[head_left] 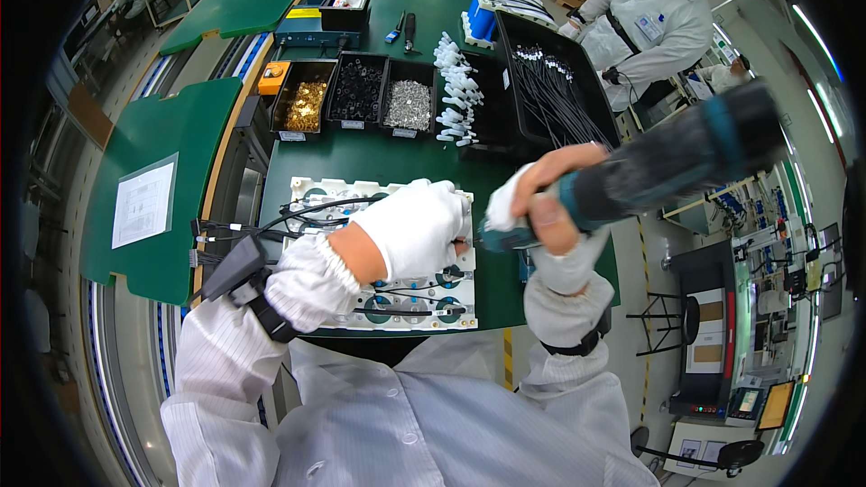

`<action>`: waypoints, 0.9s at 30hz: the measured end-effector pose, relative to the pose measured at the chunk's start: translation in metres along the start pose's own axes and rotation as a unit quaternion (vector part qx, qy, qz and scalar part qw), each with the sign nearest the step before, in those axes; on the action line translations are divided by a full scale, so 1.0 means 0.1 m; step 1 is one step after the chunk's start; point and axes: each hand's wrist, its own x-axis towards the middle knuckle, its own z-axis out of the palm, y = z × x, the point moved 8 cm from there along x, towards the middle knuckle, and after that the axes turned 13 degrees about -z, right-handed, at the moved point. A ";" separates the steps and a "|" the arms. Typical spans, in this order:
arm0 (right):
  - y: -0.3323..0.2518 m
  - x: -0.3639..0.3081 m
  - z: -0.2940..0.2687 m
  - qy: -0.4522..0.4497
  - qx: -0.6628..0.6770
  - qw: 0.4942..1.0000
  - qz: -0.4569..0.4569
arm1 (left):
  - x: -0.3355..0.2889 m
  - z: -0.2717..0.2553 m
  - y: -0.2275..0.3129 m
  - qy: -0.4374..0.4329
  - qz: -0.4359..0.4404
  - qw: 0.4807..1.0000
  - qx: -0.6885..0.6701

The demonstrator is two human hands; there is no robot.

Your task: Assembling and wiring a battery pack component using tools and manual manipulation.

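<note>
My right hand (552,216), partly covered by a white glove with bare fingers showing, is wrapped around a black-and-teal power drill (667,162). The drill is tilted up to the right and smeared by motion. My left hand (410,230), in a white glove, is closed over a white plastic tray (467,317). Whatever its fingers pinch is hidden. Black cables (329,207) and round teal parts (379,309) lie in the tray, some of them beneath my left hand and wrist.
Behind the tray stand black bins of gold fasteners (307,106), black parts (356,90) and silver fasteners (409,105). White connectors (457,90) lie beside a large bin of black cables (559,95). A screwdriver (410,33) lies farther back. Another person (645,27) stands at the far right.
</note>
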 end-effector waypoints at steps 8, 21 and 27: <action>0.19 -0.66 -0.59 -0.010 -0.338 0.928 0.156 | -0.90 -1.01 -0.38 0.152 -0.145 0.971 0.111; 1.29 -1.61 -0.59 -0.178 -0.625 0.734 0.199 | -1.74 -0.29 -1.46 0.281 -0.308 0.882 -0.222; 0.56 -1.87 -0.23 0.013 -0.187 0.972 0.140 | -1.74 -0.18 -1.76 0.319 -0.298 0.831 -0.345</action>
